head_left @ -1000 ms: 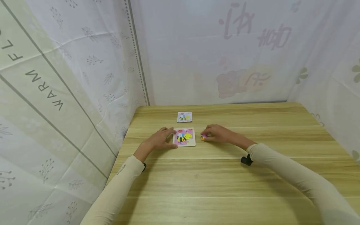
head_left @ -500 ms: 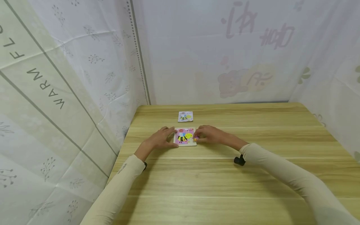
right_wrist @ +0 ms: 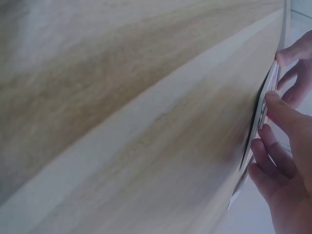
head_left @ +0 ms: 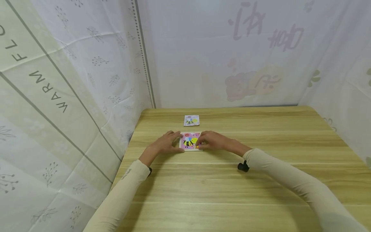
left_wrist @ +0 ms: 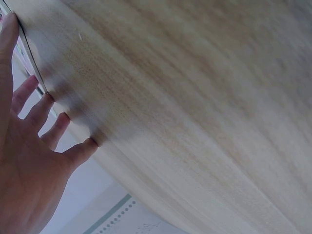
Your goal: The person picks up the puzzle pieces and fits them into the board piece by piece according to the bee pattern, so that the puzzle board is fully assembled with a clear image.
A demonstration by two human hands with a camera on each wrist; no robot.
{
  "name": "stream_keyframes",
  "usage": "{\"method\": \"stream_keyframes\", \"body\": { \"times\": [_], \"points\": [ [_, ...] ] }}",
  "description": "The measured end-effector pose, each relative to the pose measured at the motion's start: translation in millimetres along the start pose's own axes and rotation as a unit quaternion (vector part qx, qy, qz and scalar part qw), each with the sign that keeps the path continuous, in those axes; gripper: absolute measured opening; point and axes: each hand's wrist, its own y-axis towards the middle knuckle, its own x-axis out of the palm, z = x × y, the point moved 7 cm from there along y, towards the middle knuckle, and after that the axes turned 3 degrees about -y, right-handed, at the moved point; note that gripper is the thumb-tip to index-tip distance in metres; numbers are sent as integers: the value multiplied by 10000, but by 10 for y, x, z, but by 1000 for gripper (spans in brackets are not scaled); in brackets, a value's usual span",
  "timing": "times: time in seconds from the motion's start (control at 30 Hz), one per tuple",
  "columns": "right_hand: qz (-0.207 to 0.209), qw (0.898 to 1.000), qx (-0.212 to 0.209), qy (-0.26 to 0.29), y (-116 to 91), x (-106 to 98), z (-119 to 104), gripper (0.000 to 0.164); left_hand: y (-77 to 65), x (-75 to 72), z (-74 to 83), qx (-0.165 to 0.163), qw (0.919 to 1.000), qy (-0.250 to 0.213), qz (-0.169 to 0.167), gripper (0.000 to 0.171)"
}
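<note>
A square puzzle board (head_left: 189, 140) with a yellow-and-black bee on pink lies flat on the table. My left hand (head_left: 166, 143) rests along its left edge, index finger at the upper left corner and thumb at the lower left; the left wrist view shows the fingers spread and fairly straight. At the board's lower right, my right hand (head_left: 213, 140) pinches a small puzzle piece (head_left: 197, 147) between thumb and fingers, against the board. The right fingers hide the board's right edge and much of the piece. In the right wrist view, the right thumb (right_wrist: 280, 109) presses at the board's edge.
Behind the board lies a picture card (head_left: 191, 120) with the same bee. The wooden table (head_left: 203, 193) ends at a patterned curtain (head_left: 185, 58) at the back and sides. A black wrist camera (head_left: 243, 166) hangs under the right sleeve.
My right hand has moved left from beside the board onto its lower right, bringing the puzzle piece along. The left hand stays at the board's left edge.
</note>
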Motion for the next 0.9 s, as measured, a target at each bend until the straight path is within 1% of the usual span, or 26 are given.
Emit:
{"method": "stream_keyframes", "body": {
  "times": [0.23,0.5,0.73,0.9],
  "points": [
    [102,9999,-45,-73,19,4,-26,18,3,-14,24,41,10000,49,3,81],
    [85,9999,115,-87,30,26,-4,19,2,-12,16,-25,10000,36,-58,81],
    [49,9991,193,-369,11,37,-32,20,2,-19,22,-55,10000,5,-65,81],
    [30,9987,205,-467,-20,55,-47,21,-8,-12,26,-112,9999,-40,-66,82]
  ]
}}
